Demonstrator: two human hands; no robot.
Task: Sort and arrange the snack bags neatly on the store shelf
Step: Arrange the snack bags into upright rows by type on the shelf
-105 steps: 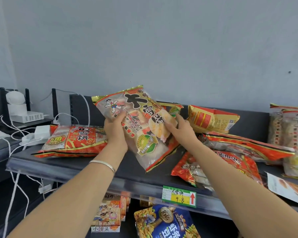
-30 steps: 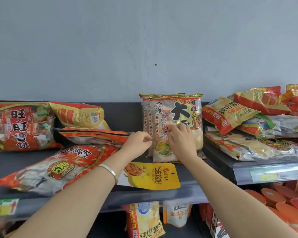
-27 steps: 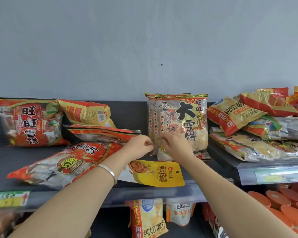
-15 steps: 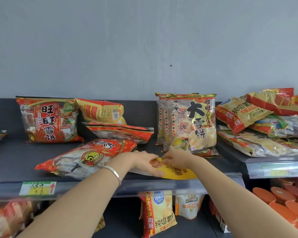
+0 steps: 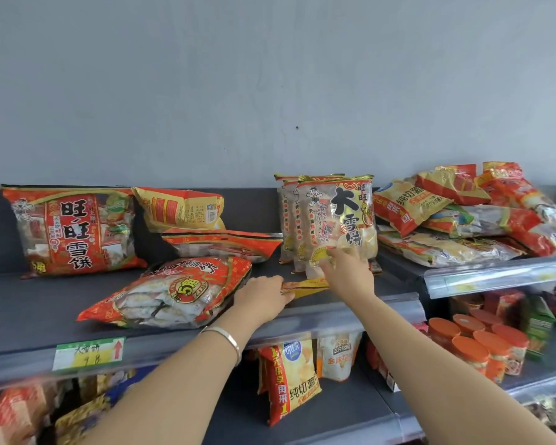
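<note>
pouch (image 5: 305, 285) before standing bags (image 5: 337, 216), perhaps touching

Yellow flat pouch (image 5: 305, 289) at shelf (image 5: 45, 303) front edge; rice-cracker bags (image 5: 337, 220) upright behind.

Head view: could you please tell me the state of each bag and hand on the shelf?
left hand, pinching the yellow pouch.
yellow pouch, lying flat at the front.
right hand, at the upright bags' base, grip unclear.
upright bags, standing in a row.
large red bag, upright against the back.
front red bag, lying flat.
</note>
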